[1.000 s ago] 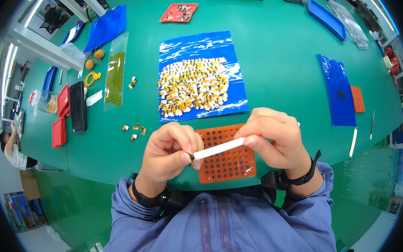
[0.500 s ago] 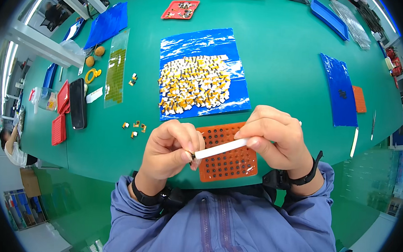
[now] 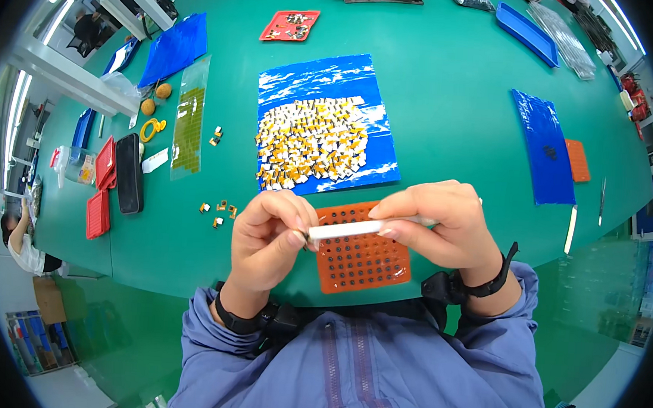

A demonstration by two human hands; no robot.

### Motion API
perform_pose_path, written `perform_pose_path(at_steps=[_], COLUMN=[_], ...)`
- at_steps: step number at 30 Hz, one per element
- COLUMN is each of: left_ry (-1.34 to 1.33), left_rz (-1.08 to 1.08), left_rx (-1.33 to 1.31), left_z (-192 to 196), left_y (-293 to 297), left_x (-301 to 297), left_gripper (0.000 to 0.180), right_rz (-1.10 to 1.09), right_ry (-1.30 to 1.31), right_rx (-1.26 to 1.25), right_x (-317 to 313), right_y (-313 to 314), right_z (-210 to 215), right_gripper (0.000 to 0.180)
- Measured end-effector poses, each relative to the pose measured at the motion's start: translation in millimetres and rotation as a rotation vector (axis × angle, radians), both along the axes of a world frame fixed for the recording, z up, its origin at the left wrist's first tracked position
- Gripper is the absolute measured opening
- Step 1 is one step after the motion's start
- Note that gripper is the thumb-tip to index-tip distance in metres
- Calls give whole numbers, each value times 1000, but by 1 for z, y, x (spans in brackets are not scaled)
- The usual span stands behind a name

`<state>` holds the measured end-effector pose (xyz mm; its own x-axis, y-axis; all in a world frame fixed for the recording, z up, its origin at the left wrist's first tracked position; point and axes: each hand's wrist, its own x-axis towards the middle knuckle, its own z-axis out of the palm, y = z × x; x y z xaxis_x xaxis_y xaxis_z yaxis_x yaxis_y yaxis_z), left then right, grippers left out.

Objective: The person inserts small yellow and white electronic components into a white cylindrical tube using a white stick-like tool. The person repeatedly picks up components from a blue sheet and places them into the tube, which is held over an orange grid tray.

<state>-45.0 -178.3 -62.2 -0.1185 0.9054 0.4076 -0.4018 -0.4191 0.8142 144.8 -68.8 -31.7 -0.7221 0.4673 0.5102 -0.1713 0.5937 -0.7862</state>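
Observation:
My right hand (image 3: 445, 222) grips a flat white stick (image 3: 347, 229) between thumb and fingers. The stick's left end touches a tiny dark part (image 3: 308, 239), which my left hand (image 3: 268, 234) pinches between thumb and forefinger; its exact kind is too small to make out. Below the stick lies an orange-brown tray (image 3: 360, 270) with rows of holes, many of them filled with small black round pieces. Just beyond my hands, a blue sheet (image 3: 316, 72) carries a dense spread of small white and amber-coloured pieces (image 3: 312, 139).
Several loose pieces (image 3: 220, 211) lie left of my hands. Farther left are a black case (image 3: 127, 173), red boxes (image 3: 98, 214) and a clear strip of yellow-green film (image 3: 189, 124). A red tray (image 3: 289, 25) stands at the back; a blue pad (image 3: 545, 150) and tweezers (image 3: 602, 202) lie right.
The white stick has tilted closer to level, and its left end has shifted slightly left. My right hand has moved a little left and down; both grips are kept.

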Motion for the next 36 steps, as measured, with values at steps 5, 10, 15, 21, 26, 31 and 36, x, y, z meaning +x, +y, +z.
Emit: perform_pose_path(at_steps=[5,10,15,21,26,31,36], left_ry=[54,470,1417,1758,1637,1594,1601], left_rz=[228,477,691,630,504,362,359], left_rx=[-33,-224,-300,-386,-303,-174,-208], left_z=[2,7,24,27,32,26,1], left_y=[1,-15,-34,-44,-27,7,30], left_x=[-1,-33,-75,-104,-88,-60,-53], left_gripper=[6,5,6,9,10,13,14], right_rz=[37,18,-1,-5,34,72,39], right_ry=[148,205,196,204,136,167,244], right_rx=[91,73,206,242,265,194,68], right_x=[4,15,16,11,14,16,19], right_y=[9,4,-4,-11,-9,-6,2], right_z=[6,12,10,7,10,11,13], right_gripper=[17,13,13,15,17,21,22])
